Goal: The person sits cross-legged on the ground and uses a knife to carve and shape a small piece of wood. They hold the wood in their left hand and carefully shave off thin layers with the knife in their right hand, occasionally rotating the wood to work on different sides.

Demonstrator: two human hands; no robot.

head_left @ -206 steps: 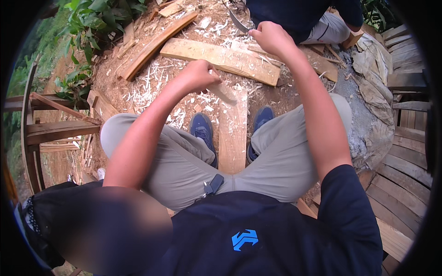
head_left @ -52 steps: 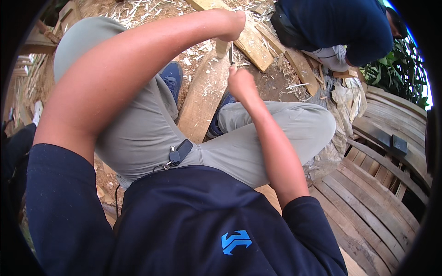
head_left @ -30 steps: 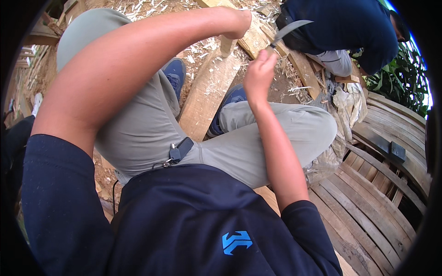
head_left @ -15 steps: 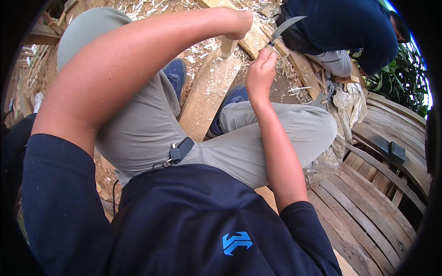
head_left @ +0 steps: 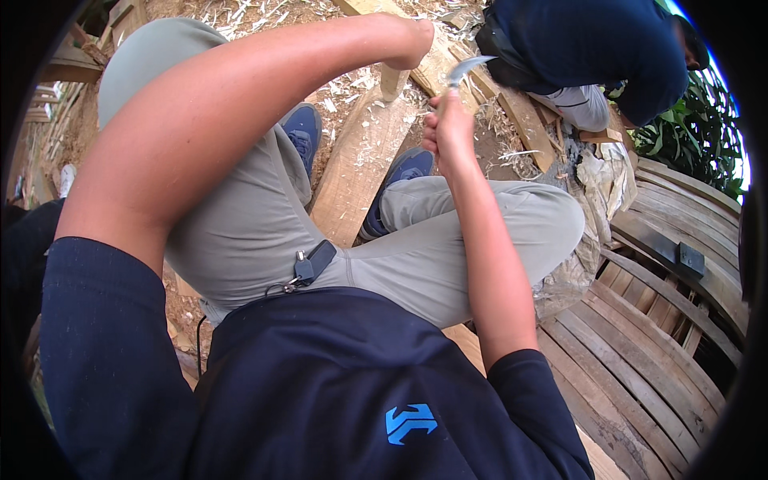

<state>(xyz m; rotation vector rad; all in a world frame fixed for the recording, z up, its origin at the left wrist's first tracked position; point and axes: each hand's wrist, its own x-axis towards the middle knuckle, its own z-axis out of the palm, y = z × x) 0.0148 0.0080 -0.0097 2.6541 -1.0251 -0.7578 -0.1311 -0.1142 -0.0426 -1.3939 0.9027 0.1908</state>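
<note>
My right hand (head_left: 452,132) is closed round the handle of a curved knife (head_left: 466,68), its blade tip pointing right. At the end of the outstretched arm, my left hand (head_left: 414,44) sits on the top of a short pale wooden stick (head_left: 392,83). Its fingers are mostly out of sight, but the hand looks closed on the stick. The stick's lower end meets a thick wooden beam (head_left: 356,164) lying between my feet and strewn with shavings. A small gap separates the blade from the stick.
Another person in dark blue (head_left: 584,48) crouches at the upper right, close to the blade. Wooden boards (head_left: 524,128) and shavings lie on the ground ahead. A crumpled sheet (head_left: 600,180) and slatted planks (head_left: 632,344) are at my right. My shoes (head_left: 302,132) flank the beam.
My right hand has dropped slightly toward me and left, and the knife's blade has come down with it, turned at a different angle. My left hand has barely shifted.
</note>
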